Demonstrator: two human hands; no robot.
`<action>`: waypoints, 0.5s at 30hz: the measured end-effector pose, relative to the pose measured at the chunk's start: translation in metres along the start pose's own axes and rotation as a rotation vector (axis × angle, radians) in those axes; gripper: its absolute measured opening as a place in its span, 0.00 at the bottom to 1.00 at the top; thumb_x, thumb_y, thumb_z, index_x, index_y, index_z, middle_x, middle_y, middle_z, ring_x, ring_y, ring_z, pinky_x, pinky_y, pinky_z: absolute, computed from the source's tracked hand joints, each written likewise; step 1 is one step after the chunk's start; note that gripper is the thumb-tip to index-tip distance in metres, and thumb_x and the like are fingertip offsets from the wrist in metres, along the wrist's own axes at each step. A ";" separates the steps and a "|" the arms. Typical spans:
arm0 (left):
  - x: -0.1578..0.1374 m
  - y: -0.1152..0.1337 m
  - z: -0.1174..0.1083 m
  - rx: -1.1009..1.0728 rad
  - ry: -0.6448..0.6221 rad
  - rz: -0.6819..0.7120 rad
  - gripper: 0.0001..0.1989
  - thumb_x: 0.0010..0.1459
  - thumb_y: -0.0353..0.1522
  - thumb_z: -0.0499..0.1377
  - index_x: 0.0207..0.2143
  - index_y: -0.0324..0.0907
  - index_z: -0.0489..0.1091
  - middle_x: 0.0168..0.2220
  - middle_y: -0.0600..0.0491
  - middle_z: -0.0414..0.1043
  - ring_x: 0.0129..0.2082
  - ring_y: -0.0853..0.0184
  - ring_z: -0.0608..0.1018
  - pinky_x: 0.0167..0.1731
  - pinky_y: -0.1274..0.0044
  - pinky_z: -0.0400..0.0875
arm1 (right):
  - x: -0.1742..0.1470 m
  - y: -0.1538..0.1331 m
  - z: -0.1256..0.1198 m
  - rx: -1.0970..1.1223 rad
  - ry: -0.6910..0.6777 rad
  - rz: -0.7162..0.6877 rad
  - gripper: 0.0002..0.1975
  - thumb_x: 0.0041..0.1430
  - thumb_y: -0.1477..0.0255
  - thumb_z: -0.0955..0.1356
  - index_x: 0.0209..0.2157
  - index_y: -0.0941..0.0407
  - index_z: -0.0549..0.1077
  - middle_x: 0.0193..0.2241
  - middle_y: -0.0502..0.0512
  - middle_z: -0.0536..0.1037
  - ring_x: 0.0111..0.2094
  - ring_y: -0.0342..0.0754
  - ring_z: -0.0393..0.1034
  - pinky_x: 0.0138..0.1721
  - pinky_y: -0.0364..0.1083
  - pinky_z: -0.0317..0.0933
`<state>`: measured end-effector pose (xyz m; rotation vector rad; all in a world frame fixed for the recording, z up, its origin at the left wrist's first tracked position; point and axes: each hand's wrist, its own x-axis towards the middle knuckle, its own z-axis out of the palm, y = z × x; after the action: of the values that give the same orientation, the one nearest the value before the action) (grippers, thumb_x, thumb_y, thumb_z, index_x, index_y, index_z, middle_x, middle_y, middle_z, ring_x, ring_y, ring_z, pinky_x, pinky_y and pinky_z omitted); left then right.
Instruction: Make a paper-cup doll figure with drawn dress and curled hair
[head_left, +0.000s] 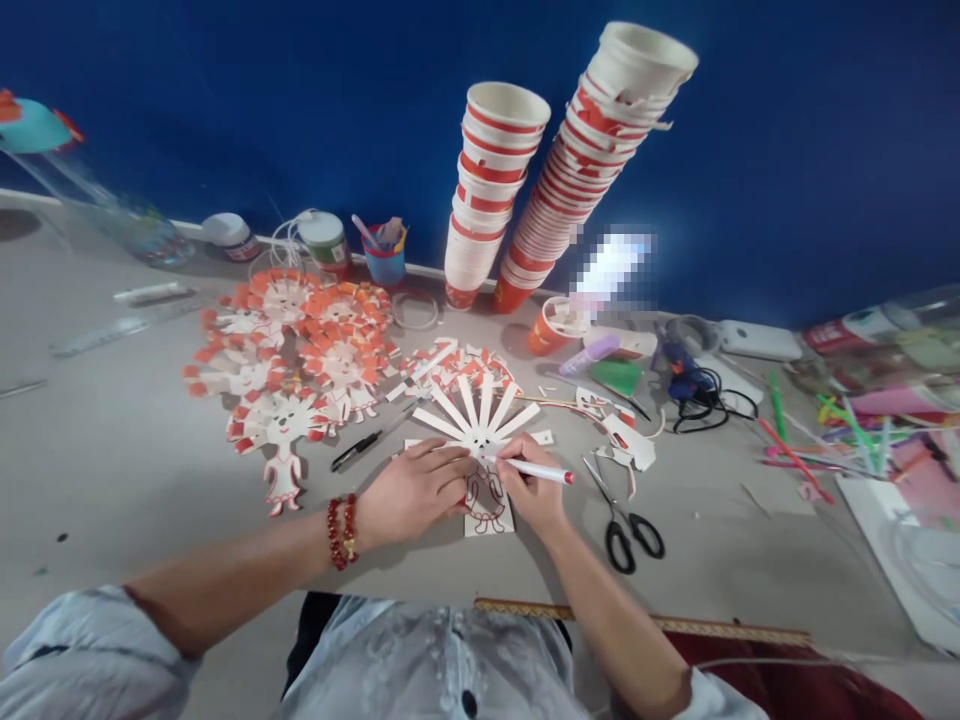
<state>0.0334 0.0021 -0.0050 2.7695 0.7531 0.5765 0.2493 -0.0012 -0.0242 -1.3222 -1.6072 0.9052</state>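
Note:
My right hand (529,492) is closed around a white marker (534,469) with a red end, its tip at the face of a white paper cutout figure (489,522). Strips fan out from the figure's head, and a dress and feet are drawn on it in red outline. My left hand (424,487) lies over the cutout's left side, fingers stretched out and pressing it to the table. Part of the figure is hidden under both hands. A black pen (357,450) lies to the left, and scissors (621,520) with black handles rest to the right.
Finished-looking paper figures (281,430) with red-tipped strips pile up at left. Two tall stacks of paper cups (495,190) stand by the blue wall. Paper scraps (628,440), a purple marker (592,354), a black cable (701,395) and coloured straws (862,440) lie to the right.

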 end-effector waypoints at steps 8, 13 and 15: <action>-0.001 -0.001 0.003 -0.039 -0.040 -0.034 0.08 0.64 0.35 0.57 0.39 0.38 0.69 0.55 0.46 0.71 0.57 0.58 0.70 0.59 0.63 0.63 | 0.002 -0.003 0.000 -0.055 -0.036 -0.008 0.06 0.55 0.75 0.65 0.25 0.53 0.66 0.18 0.45 0.66 0.20 0.43 0.59 0.24 0.43 0.54; -0.001 -0.001 0.002 -0.040 -0.025 -0.025 0.08 0.65 0.34 0.56 0.39 0.39 0.69 0.55 0.47 0.71 0.57 0.58 0.70 0.58 0.63 0.64 | 0.002 -0.003 -0.001 -0.046 -0.051 -0.004 0.05 0.55 0.75 0.66 0.26 0.53 0.67 0.18 0.45 0.66 0.20 0.43 0.59 0.24 0.43 0.54; -0.001 -0.001 0.002 -0.038 -0.030 -0.023 0.08 0.64 0.35 0.56 0.39 0.39 0.69 0.55 0.47 0.71 0.56 0.58 0.70 0.58 0.63 0.64 | 0.002 -0.003 -0.001 -0.041 -0.056 0.002 0.05 0.55 0.75 0.66 0.26 0.53 0.67 0.18 0.45 0.66 0.20 0.43 0.59 0.24 0.43 0.54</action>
<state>0.0332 0.0021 -0.0071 2.7249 0.7593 0.5383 0.2489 0.0000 -0.0205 -1.3379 -1.6758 0.9217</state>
